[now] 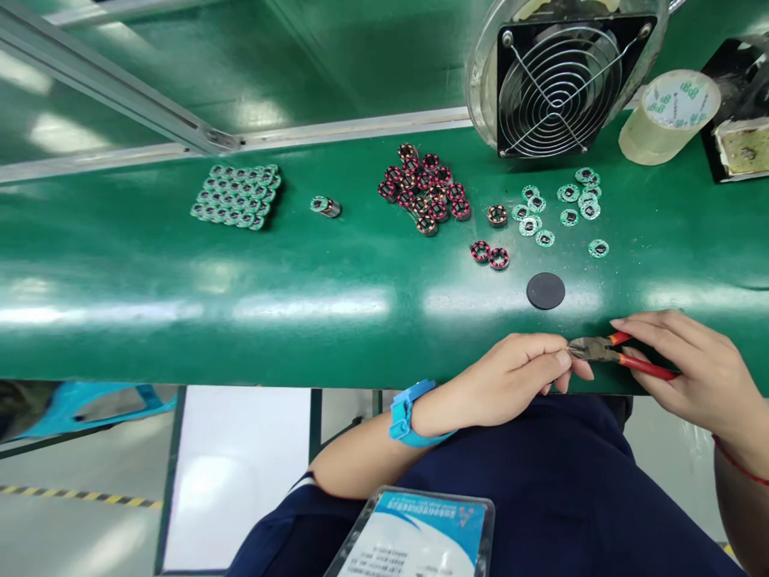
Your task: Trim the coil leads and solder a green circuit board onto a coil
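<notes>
My right hand (700,373) holds a pair of side cutters (601,349) by the red handles, which are spread slightly apart. The metal jaws point left and meet the fingertips of my left hand (517,375). That hand is closed in a pinch, thumb against forefinger, and whatever sits inside is hidden. Just beyond my hands lies a flat black disc (545,291). Small round green circuit boards (569,217) are scattered behind it. To their left are two wound coil cores (489,255), a single one (497,215), and a heap of copper-wound cores (424,188).
A fan with a wire guard (558,92) stands at the back, beside a roll of clear tape (670,120) and a black stand (742,144). Farther left are a lone stacked piece (325,206) and neat rows of board-topped pieces (236,196). The green bench's front edge (240,383) runs close to my body.
</notes>
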Available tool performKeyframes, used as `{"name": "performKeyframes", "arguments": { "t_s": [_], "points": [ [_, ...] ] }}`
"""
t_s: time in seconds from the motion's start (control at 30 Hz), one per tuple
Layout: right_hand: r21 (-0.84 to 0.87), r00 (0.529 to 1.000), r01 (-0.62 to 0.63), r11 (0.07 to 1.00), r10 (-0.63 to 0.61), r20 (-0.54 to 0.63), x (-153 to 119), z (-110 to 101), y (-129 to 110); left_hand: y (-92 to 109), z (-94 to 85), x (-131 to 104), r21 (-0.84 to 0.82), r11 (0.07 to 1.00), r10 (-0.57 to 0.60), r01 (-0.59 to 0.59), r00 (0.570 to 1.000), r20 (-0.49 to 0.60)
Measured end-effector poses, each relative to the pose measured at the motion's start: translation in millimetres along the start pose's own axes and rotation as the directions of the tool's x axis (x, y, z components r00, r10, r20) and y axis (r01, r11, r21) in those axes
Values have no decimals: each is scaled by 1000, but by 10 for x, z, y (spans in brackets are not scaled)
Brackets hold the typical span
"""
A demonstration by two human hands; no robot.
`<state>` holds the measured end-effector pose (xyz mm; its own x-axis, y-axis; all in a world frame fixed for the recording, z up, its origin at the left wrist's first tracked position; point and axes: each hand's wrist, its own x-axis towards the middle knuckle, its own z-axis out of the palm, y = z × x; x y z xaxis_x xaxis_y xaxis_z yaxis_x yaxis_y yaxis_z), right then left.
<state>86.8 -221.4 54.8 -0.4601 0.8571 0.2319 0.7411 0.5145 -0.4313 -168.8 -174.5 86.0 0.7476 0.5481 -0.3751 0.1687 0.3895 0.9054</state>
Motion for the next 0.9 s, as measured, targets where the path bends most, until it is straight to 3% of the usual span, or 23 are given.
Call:
{"name": "performKeyframes", "arguments": {
  "t_s": [0.3,0.53,0.9],
  "points": [
    [-30,999,31,999,-30,23,-36,12,29,-5,-5,2,-1,1000,1,-1,1000,9],
    [30,998,-20,999,22,-63,-90,24,29,12,1,13,-57,997,52,-55,998,-41],
    [20,998,-24,1000,25,-57,-113,41,24,-1,28,45,-89,992,84,-89,995,-53]
  ]
}}
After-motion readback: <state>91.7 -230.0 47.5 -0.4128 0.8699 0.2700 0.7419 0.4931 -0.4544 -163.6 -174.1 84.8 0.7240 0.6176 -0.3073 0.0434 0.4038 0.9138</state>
